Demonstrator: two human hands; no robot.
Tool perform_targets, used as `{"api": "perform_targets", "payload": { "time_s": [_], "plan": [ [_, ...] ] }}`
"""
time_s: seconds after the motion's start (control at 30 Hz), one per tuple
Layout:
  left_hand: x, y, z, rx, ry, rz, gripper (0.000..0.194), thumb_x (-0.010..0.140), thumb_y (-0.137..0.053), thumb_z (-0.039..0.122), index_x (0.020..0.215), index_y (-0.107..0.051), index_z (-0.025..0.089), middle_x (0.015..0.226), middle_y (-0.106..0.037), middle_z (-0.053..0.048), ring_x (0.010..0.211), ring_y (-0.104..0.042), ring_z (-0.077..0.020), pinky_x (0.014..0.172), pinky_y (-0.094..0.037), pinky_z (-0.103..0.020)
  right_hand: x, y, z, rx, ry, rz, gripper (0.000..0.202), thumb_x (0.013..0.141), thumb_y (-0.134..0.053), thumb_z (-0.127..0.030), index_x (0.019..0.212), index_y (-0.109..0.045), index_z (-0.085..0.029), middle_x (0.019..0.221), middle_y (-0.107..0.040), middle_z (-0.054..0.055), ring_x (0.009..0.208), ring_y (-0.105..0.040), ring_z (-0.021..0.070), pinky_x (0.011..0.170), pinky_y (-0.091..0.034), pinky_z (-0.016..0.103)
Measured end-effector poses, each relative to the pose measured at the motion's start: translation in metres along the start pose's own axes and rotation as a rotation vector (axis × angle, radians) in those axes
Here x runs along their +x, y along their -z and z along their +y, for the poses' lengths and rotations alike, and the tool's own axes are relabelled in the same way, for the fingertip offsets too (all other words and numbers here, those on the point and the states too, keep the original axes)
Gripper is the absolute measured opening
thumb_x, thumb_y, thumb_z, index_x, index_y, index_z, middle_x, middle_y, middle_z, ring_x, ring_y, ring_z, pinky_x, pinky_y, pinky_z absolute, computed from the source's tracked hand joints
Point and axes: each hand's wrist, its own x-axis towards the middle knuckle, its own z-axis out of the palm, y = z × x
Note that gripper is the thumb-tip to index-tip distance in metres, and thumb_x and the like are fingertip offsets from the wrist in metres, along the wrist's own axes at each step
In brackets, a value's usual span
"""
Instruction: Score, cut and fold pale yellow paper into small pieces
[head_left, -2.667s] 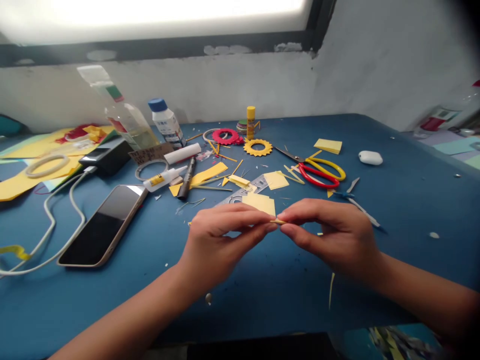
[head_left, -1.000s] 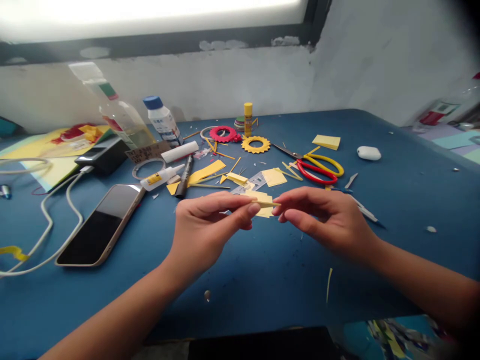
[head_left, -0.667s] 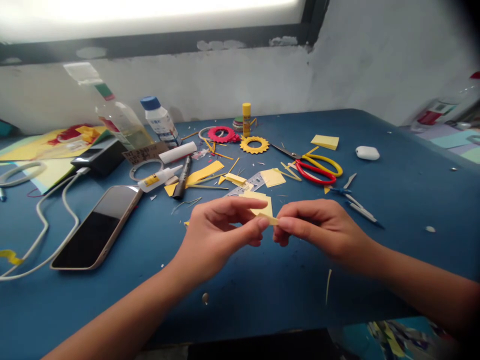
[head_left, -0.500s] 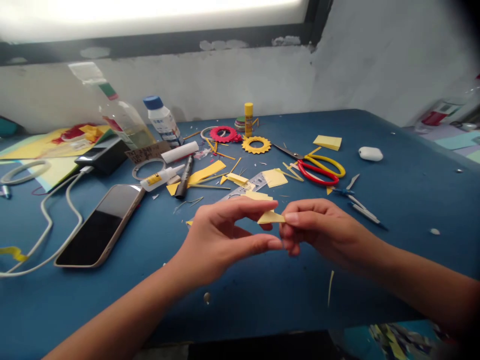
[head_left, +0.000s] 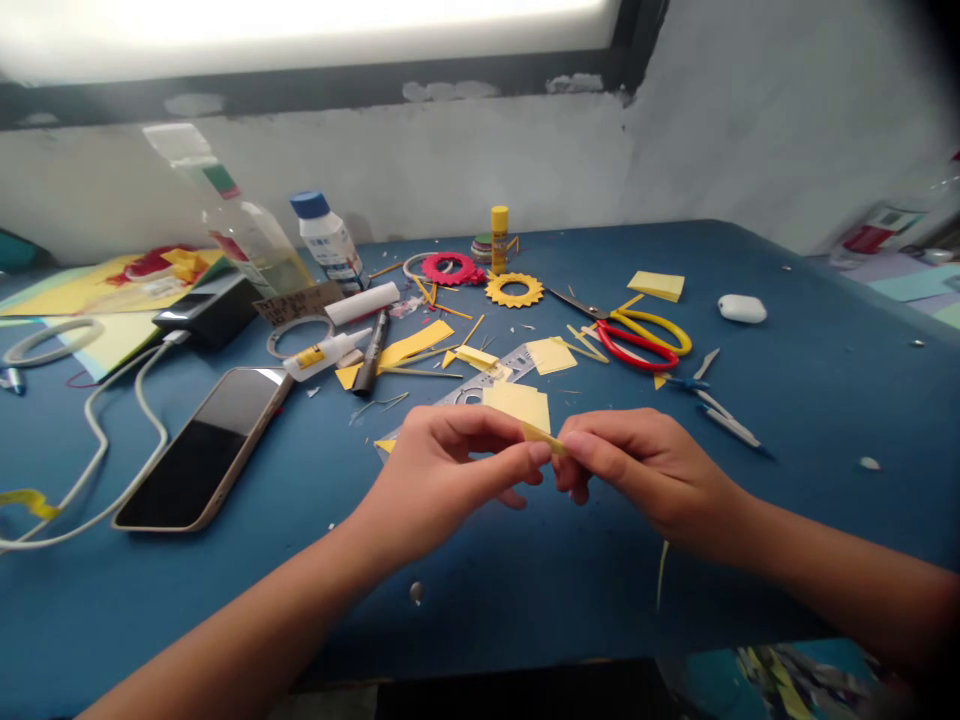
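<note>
Between my two hands is a small folded piece of yellow paper point(head_left: 541, 435). My left hand point(head_left: 457, 460) pinches its left end between thumb and fingers. The other end is gripped by the thumb and curled fingers of my right hand point(head_left: 641, 460). Just behind the fingers, pale yellow paper squares point(head_left: 517, 402) lie by a clear ruler point(head_left: 469, 390). Scissors point(head_left: 637, 335) with red and yellow handles rest beyond my right hand.
A phone point(head_left: 206, 450) with white cables lies at the left. Farther back are a glue bottle point(head_left: 326, 353), a black marker point(head_left: 371, 355), a yellow toothed ring point(head_left: 514, 290), a red ring point(head_left: 452, 268) and a glue stick point(head_left: 499, 240). A compass point(head_left: 720, 410) sits right.
My left thumb and fingers have closed onto the paper's left end. My left hand was apart around it before. The paper squares behind now show more fully.
</note>
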Motion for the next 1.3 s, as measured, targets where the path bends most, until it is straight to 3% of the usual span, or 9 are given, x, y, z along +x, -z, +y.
{"api": "perform_targets", "payload": {
  "time_s": [0.17,0.37,0.6,0.8,0.93,1.3],
  "plan": [
    [-0.001,0.0,-0.003,-0.083,0.0,0.013,0.004,0.078,-0.07,0.024,0.078,-0.074,0.023,0.07,-0.07,0.003,0.064,-0.065,-0.0098,0.051,-0.057,-0.014,0.001,-0.001,0.001,0.008,0.01,0.017,0.034,0.095,-0.039,-0.031,0.069,-0.057,-0.018,0.062,-0.057,-0.002,0.058,-0.054,0.0099,0.056,-0.043,0.021],
    [-0.003,-0.002,0.0,0.002,-0.104,0.086,0.017,0.074,-0.073,0.018,0.089,-0.073,0.026,0.07,-0.07,0.006,0.064,-0.066,-0.0099,0.051,-0.057,-0.015,0.001,0.0,0.001,-0.15,0.091,0.073,0.029,0.093,-0.042,-0.025,0.069,-0.058,-0.018,0.062,-0.057,-0.002,0.058,-0.054,0.009,0.057,-0.042,0.02],
    [-0.009,-0.004,0.005,0.124,-0.236,0.08,0.015,0.072,-0.073,0.012,0.081,-0.073,0.024,0.068,-0.071,0.005,0.058,-0.067,-0.0113,0.05,-0.058,-0.016,0.003,0.002,-0.002,-0.123,0.107,0.084,0.031,0.092,-0.042,-0.026,0.067,-0.058,-0.018,0.06,-0.058,-0.001,0.057,-0.056,0.0099,0.056,-0.045,0.022],
    [-0.011,-0.003,0.002,0.261,-0.329,0.103,0.014,0.074,-0.071,0.012,0.083,-0.073,0.023,0.078,-0.074,0.001,0.06,-0.068,-0.0145,0.052,-0.06,-0.021,0.0,0.002,-0.004,-0.284,0.338,0.257,0.002,0.081,-0.063,-0.022,0.08,-0.064,-0.022,0.069,-0.069,0.0,0.06,-0.063,0.012,0.055,-0.051,0.021],
    [-0.011,-0.004,0.0,0.253,-0.348,0.121,0.018,0.072,-0.073,0.011,0.085,-0.073,0.024,0.082,-0.074,0.001,0.06,-0.068,-0.0133,0.053,-0.06,-0.021,-0.003,0.001,-0.007,-0.407,0.46,0.343,0.013,0.077,-0.067,-0.014,0.084,-0.066,-0.025,0.071,-0.072,-0.001,0.065,-0.068,0.0131,0.06,-0.054,0.022],
    [-0.011,-0.005,0.0,0.148,-0.368,0.101,0.025,0.071,-0.073,0.007,0.088,-0.072,0.026,0.095,-0.072,0.001,0.078,-0.07,-0.0166,0.057,-0.061,-0.02,-0.004,-0.001,-0.012,-0.479,0.512,0.386,0.012,0.078,-0.067,-0.016,0.083,-0.067,-0.027,0.071,-0.073,-0.001,0.061,-0.068,0.0146,0.057,-0.057,0.024]
  ]
}}
